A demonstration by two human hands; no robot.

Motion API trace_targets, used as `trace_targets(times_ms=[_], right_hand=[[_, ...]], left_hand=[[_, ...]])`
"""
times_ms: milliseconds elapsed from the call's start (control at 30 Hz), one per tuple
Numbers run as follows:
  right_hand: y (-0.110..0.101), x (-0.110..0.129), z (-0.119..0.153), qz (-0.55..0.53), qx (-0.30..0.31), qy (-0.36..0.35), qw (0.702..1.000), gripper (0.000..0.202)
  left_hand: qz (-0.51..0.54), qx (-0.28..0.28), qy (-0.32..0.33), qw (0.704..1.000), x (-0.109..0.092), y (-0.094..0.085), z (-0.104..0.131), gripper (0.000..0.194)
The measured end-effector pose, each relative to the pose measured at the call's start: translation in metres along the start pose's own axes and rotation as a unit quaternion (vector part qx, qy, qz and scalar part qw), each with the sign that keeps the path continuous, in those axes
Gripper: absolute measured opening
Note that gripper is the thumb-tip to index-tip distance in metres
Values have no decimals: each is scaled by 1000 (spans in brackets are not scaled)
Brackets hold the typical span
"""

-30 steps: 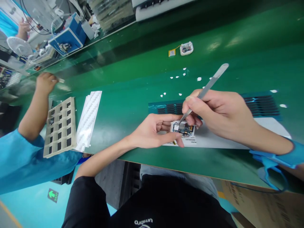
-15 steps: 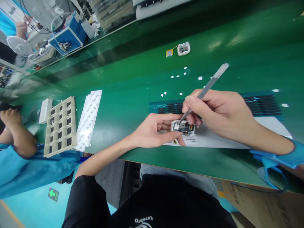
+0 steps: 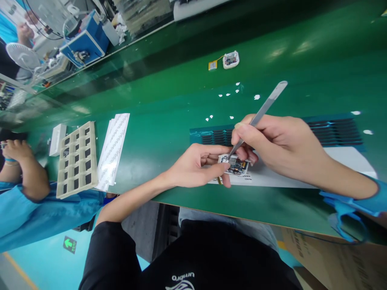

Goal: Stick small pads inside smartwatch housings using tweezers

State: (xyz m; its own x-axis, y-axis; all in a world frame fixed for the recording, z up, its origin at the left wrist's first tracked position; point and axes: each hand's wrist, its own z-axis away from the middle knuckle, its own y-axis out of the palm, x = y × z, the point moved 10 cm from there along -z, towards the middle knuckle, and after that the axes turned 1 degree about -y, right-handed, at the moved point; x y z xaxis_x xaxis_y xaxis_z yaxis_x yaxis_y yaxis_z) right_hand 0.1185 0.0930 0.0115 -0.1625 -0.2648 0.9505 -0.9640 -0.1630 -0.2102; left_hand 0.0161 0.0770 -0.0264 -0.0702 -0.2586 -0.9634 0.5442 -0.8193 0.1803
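Note:
My left hand (image 3: 198,167) holds a small white-cased device (image 3: 238,166) with its circuit board facing up, the thumb lying on its left edge. Between the thumb and fingers of my right hand (image 3: 272,141) are metal tweezers (image 3: 270,102), slanting down to the left. Their tip touches or nearly touches the upper left part of the device. Beneath the device lies a white printed sheet (image 3: 272,177), and behind it a blue sheet with black strips (image 3: 338,131), partly hidden by my right hand.
A second opened device (image 3: 231,60) with a yellow-edged battery (image 3: 213,65) lies farther back. White bits are scattered nearby. On the left are printed strips (image 3: 113,149), a beige compartment tray (image 3: 77,183), a white box (image 3: 57,139) and another person's hands (image 3: 18,150). A blue machine (image 3: 86,40) stands behind.
My left thumb has moved onto the left corner of the device, and the device has tilted slightly. The tweezers remain at its upper left. The other person's hands have shifted a little.

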Motion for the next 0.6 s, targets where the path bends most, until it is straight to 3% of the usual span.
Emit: trace_targets(times_ms=[100, 167, 233, 300, 367, 433, 533, 600], right_hand=[[0, 6, 1, 18, -11, -21, 1000, 48], [-13, 15, 2, 20, -64, -56, 996, 48], [-34, 22, 3, 27, -149, -93, 984, 46], [-48, 27, 4, 76, -191, -120, 971, 41], [-46, 25, -1, 159, -161, -127, 966, 39], [-34, 17, -6, 216, -89, -121, 965, 37], [-17, 3, -8, 223, -13, -101, 970, 35], [-11, -3, -8, 219, 9, -93, 971, 34]], left_hand=[[-9, 9, -9, 1000, 4, 0, 2, 21], [-22, -2, -4, 1000, 1, -4, 3, 22], [-41, -49, 22, 998, -8, -18, 4, 25], [-66, -133, 70, 986, -23, -40, 6, 26], [-84, -226, 127, 962, -38, -66, 12, 27], [-99, -290, 169, 937, -47, -86, 17, 28], [-164, -325, 181, 914, -53, -101, 20, 27], [-246, -356, 184, 883, -62, -105, 27, 27]])
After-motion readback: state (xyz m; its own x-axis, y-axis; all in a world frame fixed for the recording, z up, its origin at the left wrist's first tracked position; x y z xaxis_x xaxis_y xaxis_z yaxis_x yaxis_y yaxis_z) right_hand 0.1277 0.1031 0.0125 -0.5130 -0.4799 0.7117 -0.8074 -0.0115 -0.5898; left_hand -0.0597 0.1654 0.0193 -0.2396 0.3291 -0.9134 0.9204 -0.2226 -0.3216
